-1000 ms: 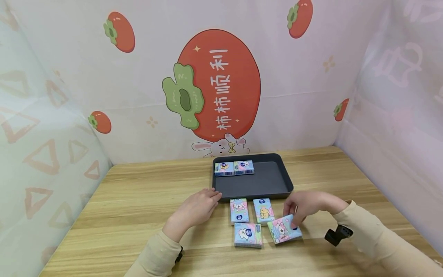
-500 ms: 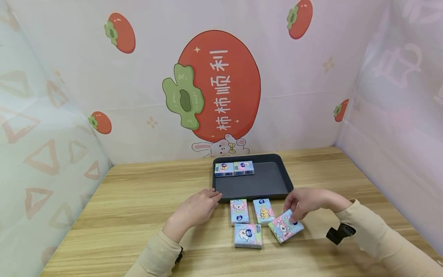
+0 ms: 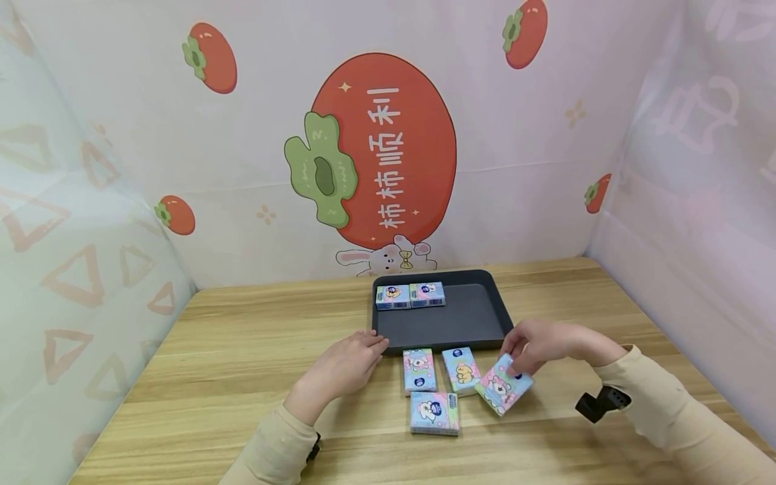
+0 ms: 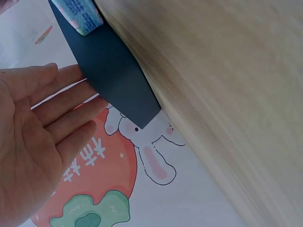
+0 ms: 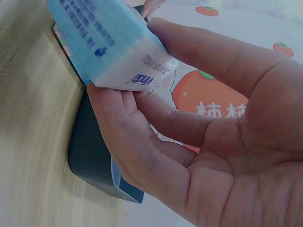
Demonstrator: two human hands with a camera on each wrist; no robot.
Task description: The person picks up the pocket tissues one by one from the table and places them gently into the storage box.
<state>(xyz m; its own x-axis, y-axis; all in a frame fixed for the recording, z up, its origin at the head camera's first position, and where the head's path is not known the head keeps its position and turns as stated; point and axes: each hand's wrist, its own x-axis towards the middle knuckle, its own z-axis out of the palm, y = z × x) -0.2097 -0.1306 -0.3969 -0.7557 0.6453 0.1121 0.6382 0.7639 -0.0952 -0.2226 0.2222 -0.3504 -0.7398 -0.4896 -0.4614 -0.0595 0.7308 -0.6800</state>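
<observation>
Right hand (image 3: 541, 343) shifted, pinching tilted packet (image 3: 502, 387) (left hand (image 3: 350, 362) touching tray (image 3: 451, 325)).

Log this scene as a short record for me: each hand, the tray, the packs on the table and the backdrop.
Left hand: touching the tray at its near left corner, fingers fairly straight
Right hand: pinching a tilted pack
Tray: dark, holding two packs side by side at its far left
On table: three other packs, in front of the tray
Backdrop: pale, printed with red fruit
</observation>
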